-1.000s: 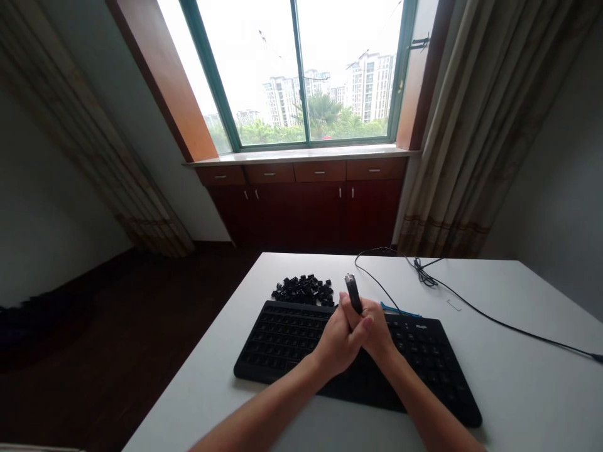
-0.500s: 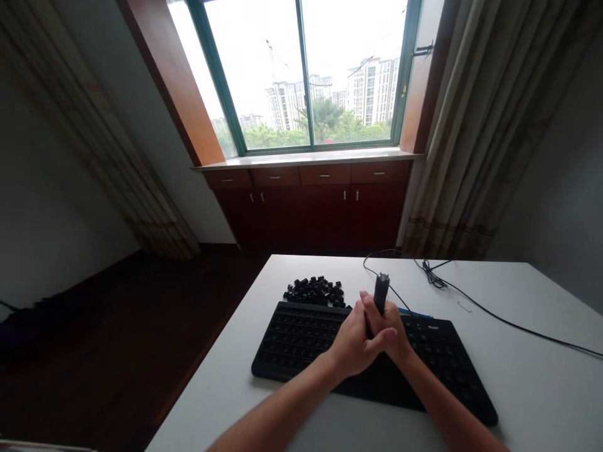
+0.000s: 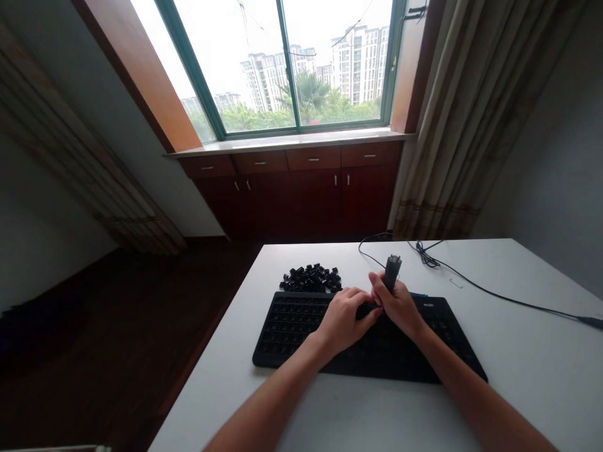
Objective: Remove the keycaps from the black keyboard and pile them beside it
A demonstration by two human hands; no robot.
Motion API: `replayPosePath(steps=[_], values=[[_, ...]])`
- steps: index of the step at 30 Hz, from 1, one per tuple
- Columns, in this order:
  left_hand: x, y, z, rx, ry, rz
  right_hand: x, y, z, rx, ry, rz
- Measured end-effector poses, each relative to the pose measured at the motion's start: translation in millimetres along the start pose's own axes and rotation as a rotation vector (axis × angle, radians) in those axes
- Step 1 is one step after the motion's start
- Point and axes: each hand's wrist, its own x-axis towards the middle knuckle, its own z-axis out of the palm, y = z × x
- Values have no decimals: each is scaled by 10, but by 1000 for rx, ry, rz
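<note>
My right hand point(image 3: 401, 307) is closed round a black stick-shaped tool point(image 3: 391, 272) with a notched top end, which points up and away from me. Its lower part is hidden by my fingers. Close beside it, my left hand point(image 3: 345, 316) has its fingers curled, with the fingertips touching or nearly touching my right hand; a dark gap shows between thumb and fingers, and what they hold is not clear. Both hands are over a black keyboard point(image 3: 293, 326). Its left part shows rows of bare key positions. Behind it lies a pile of loose black keycaps point(image 3: 311, 277).
The white table point(image 3: 518, 339) carries a black cable point(image 3: 499, 300) with a coiled bundle towards the back right. A thin bent wire piece point(image 3: 455, 283) lies near it. Behind the keyboard shows the end of a blue item point(image 3: 418, 294). Red-brown cabinets point(image 3: 292, 201) stand under the window.
My hands were clasped together round the tool; the left has moved slightly left and lower, off the right hand's grip. My right hand still holds the tool. The view has shifted a little.
</note>
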Motion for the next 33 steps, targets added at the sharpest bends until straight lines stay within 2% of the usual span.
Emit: replayPosePath(steps=[10,16,25,33], values=[[22,-34,-57,6,-22,-11,-15,-26,-23,-34,12,39],[53,-116,-168,34,-130,61,-19,-6,-28,-138,90,75],[49,-154,-178,-66,-165,80,-15,10,-48,-190,102,85],[63,-153,-193,-137,-163,42,-2,23,-55,-291,-18,17]])
